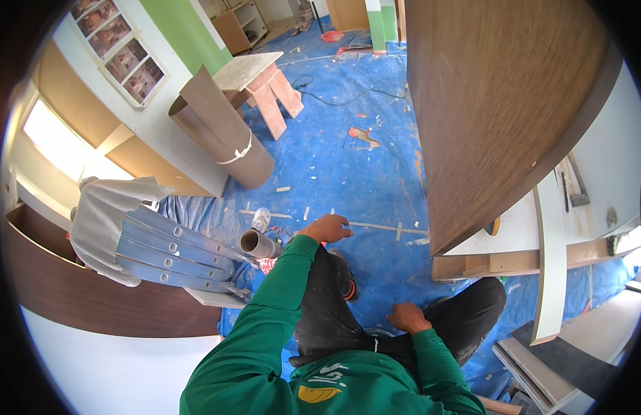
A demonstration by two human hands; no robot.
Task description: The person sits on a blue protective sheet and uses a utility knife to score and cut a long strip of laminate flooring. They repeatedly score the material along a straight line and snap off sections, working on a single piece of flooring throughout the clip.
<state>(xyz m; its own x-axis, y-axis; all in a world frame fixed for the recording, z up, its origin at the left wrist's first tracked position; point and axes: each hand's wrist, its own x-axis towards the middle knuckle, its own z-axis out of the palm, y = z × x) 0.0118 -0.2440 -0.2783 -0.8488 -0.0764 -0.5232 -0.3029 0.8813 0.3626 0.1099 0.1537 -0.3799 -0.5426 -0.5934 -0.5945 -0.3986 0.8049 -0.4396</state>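
Note:
I am seated low over a blue floor sheet (369,180), wearing green sleeves and dark trousers. My left hand (327,228) rests at my left knee, with nothing in it and its fingers loosely apart. By my right thigh, my right hand (408,318) hangs with its fingers curled in; nothing shows in it. A short cardboard tube (265,245) stands just left of my left forearm, and a clear plastic bottle (261,220) lies beyond it. Neither hand touches them.
At the right looms a large curved wood-grain panel (486,104) over timber battens (517,263). To the left are a folded metal ladder (172,242) draped with a grey cloth (103,221), and a tied roll of brown sheet (227,135). A small wooden stool (255,76) stands farther back.

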